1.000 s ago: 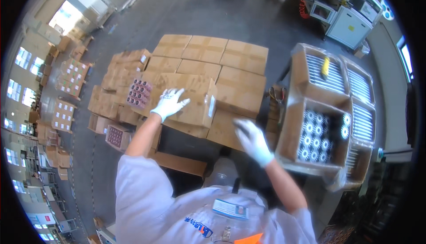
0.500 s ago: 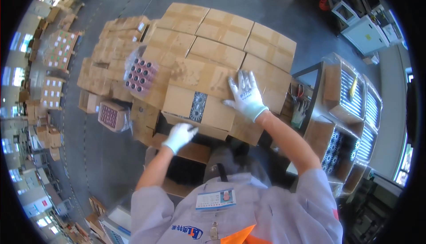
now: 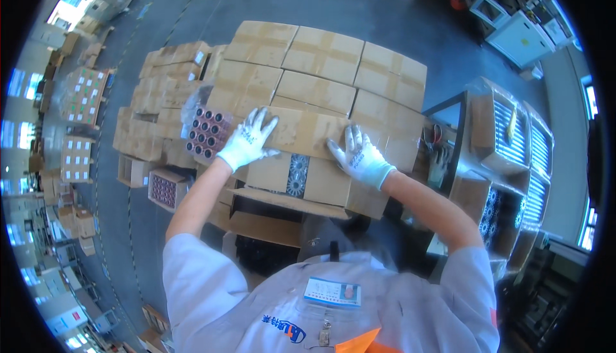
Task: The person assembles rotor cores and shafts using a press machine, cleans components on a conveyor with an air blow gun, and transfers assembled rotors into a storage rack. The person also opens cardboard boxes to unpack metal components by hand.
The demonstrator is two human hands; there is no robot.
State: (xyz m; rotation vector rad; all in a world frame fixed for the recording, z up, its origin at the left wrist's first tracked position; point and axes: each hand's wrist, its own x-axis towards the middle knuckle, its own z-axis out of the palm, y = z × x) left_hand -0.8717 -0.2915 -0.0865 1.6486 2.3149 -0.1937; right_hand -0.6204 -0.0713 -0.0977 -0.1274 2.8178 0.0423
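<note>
In front of me is a cardboard box [image 3: 266, 172] with its side flaps folded in. Through the gap between them show grey gear-shaped metal parts [image 3: 297, 174]. Its far flap [image 3: 307, 129] lies across the back, and its near flap [image 3: 289, 201] sticks out toward me. My left hand [image 3: 247, 142], in a white glove, rests with spread fingers at the far flap's left end. At the right end my right hand [image 3: 362, 159], gloved likewise, presses flat with its fingers apart. Neither hand grips anything.
Taped cartons [image 3: 324, 54] are stacked behind the box. Purplish trays of round parts [image 3: 208, 131] stand to its left. On the right, open boxes hold silvery rods [image 3: 507, 128] and more gear-shaped parts [image 3: 491, 215]. A dark open carton [image 3: 263, 250] is below, near my body.
My left hand has moved from the box's near edge up to the left end of the far flap, and its fingers have spread. The near flap now stands out more. My right hand stays at the right end.
</note>
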